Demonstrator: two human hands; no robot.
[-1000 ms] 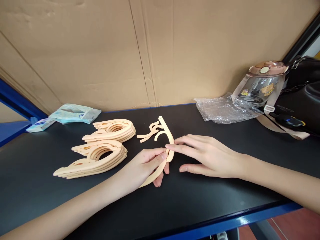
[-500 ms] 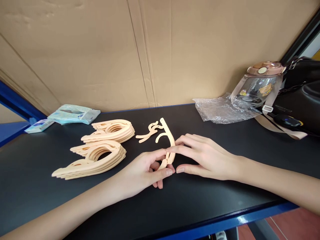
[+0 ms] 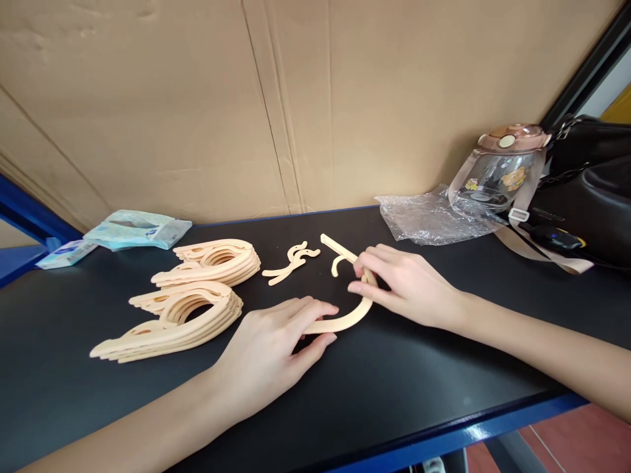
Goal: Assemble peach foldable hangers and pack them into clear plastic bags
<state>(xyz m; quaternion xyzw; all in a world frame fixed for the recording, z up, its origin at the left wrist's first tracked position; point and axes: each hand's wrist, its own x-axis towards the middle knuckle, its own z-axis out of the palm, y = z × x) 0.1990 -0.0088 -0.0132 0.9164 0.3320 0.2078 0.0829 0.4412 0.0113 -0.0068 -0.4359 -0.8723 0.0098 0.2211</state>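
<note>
A cream curved plastic piece [image 3: 345, 320], like part of a folding hanger, spans the space between my hands. My left hand [image 3: 276, 345] grips its left end, fingers and thumb on either side. At the bend on the right, my right hand [image 3: 407, 284] pinches the piece; a straight arm and a small hook extend beyond the fingers to the upper left. Two small loose hook pieces [image 3: 290, 263] lie crossed on the black table behind my left hand. To the left sit two stacks of cream hanger pieces, a nearer one [image 3: 182, 328] and a farther one [image 3: 217, 259].
Blue-and-white soft packs [image 3: 138, 230] lie at the back left. Crumpled clear plastic [image 3: 428, 217], a strapped bottle [image 3: 507, 171] and a black bag [image 3: 591, 197] are at the back right. Cardboard [image 3: 394, 98] stands behind the black table [image 3: 394, 401].
The held piece has opened out from a folded shape into a wide curve. My right hand has closed on its bend, and my left hand has shifted left with the other end.
</note>
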